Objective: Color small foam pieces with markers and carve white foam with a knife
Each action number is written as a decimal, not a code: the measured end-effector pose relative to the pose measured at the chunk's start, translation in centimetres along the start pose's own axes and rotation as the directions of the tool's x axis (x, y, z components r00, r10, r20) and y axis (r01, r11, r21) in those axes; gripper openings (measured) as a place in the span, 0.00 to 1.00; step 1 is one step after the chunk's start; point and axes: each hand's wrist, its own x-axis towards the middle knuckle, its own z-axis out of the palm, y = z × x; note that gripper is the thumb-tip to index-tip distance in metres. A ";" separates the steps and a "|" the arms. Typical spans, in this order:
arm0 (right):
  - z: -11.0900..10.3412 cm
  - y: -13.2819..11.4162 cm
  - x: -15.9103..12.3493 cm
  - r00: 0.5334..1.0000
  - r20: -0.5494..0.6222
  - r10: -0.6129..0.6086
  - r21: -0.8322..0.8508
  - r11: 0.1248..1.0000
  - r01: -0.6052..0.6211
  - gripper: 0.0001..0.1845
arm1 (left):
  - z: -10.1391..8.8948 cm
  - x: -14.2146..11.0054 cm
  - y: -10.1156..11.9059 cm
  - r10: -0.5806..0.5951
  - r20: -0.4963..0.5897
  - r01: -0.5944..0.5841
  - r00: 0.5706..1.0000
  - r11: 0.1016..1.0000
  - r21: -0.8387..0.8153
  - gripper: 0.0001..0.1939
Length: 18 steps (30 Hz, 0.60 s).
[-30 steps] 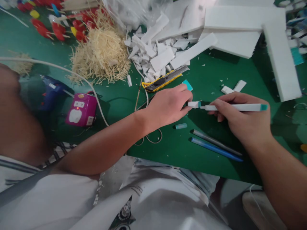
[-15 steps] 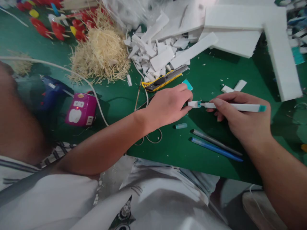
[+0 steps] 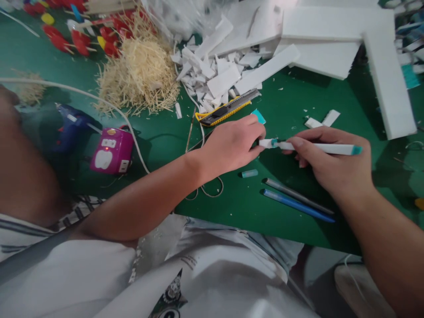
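My left hand (image 3: 239,138) is closed, pinching a small white foam piece (image 3: 265,143) whose right end is coloured teal. My right hand (image 3: 326,154) grips a white marker pen (image 3: 336,149) with a teal end, its tip at the coloured end of the foam. The marker's teal cap (image 3: 249,173) lies on the table below my left hand. Below my right hand are a blue pen (image 3: 298,205) and a grey pen (image 3: 298,195), side by side. Just above my left hand lie a yellow and black utility knife (image 3: 228,108) and a teal scrap (image 3: 258,116).
White foam scraps (image 3: 223,79) and larger foam boards (image 3: 321,57) cover the back of the green table. Wood shavings (image 3: 141,73), a pink power socket (image 3: 112,151) and a blue glue gun (image 3: 71,128) are on the left, with a cable (image 3: 99,100). Another person's arm (image 3: 26,150) is at far left.
The marker in my right hand has shifted slightly left along the foam piece. My left hand stays nearly still with its pinch unchanged.
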 end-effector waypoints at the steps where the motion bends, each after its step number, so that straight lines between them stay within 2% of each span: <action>1: -0.1 0.1 0.0 1.000 0.014 0.003 -0.001 1.000 -0.003 0.06 | 0.0 0.0 0.0 0.000 0.002 0.000 1.000 1.000 0.000 0.07; 3: -0.1 0.2 -0.1 1.000 0.023 0.003 0.008 1.000 -0.003 0.07 | 0.0 0.0 0.0 0.007 -0.003 -0.007 1.000 1.000 0.000 0.07; 9: 0.3 -0.1 0.1 0.998 -0.052 -0.032 0.037 0.999 0.034 0.03 | 0.1 -0.2 -0.2 0.019 -0.025 -0.019 1.000 1.000 0.004 0.08; 14: 0.1 -0.3 0.2 0.999 0.033 0.000 0.000 1.000 0.000 0.07 | 0.2 0.0 -0.1 0.016 -0.018 -0.016 1.000 1.000 -0.004 0.07; 18: 0.1 -0.5 0.1 1.000 0.000 -0.023 0.042 0.999 0.023 0.04 | 0.0 0.0 0.0 0.007 -0.011 -0.007 1.000 1.000 -0.008 0.08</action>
